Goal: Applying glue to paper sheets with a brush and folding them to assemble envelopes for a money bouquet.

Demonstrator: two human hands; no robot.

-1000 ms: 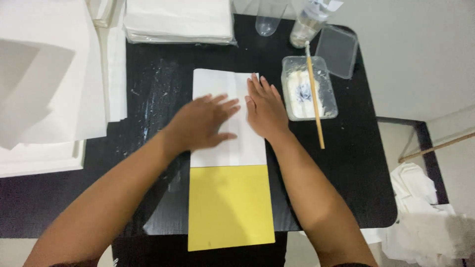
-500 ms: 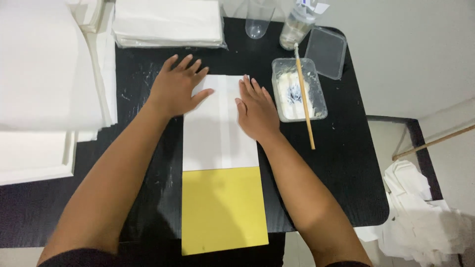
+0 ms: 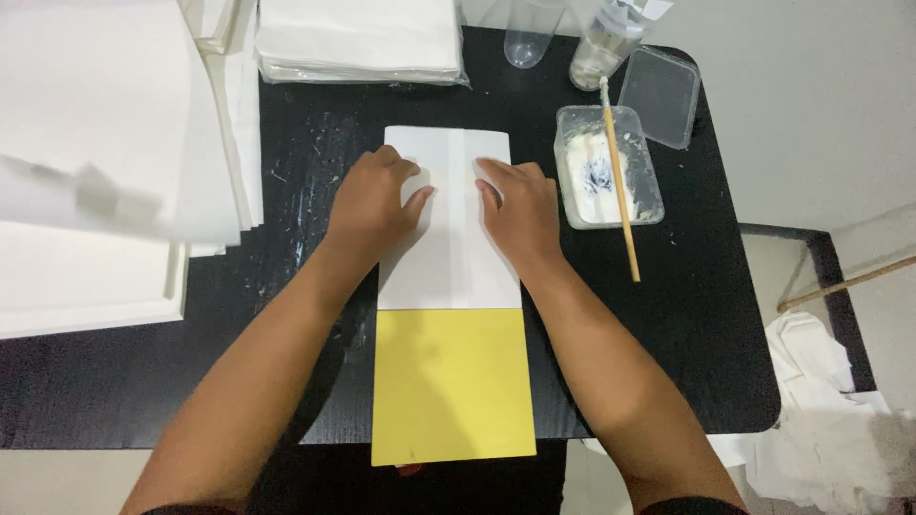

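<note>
A long sheet lies lengthwise on the black table [image 3: 706, 334], its far part white [image 3: 447, 257] and its near part yellow [image 3: 450, 381]. My left hand [image 3: 374, 200] presses flat on the white part's left side, fingers bent at the tips. My right hand [image 3: 520, 212] presses flat on its right side. Both hands rest on the paper and hold nothing. A fold line runs lengthwise down the white part between the hands.
A clear tub of white paste [image 3: 607, 176] with a wooden stick [image 3: 620, 181] across it sits right of the sheet, its lid [image 3: 660, 95] behind. A bottle [image 3: 601, 38] and cup [image 3: 527, 38] stand at the back. White paper stacks [image 3: 105, 162] lie left, another stack [image 3: 358, 38] behind.
My left hand slid from the table left of the sheet back onto the white part. My right hand stayed on the sheet's right side.
</note>
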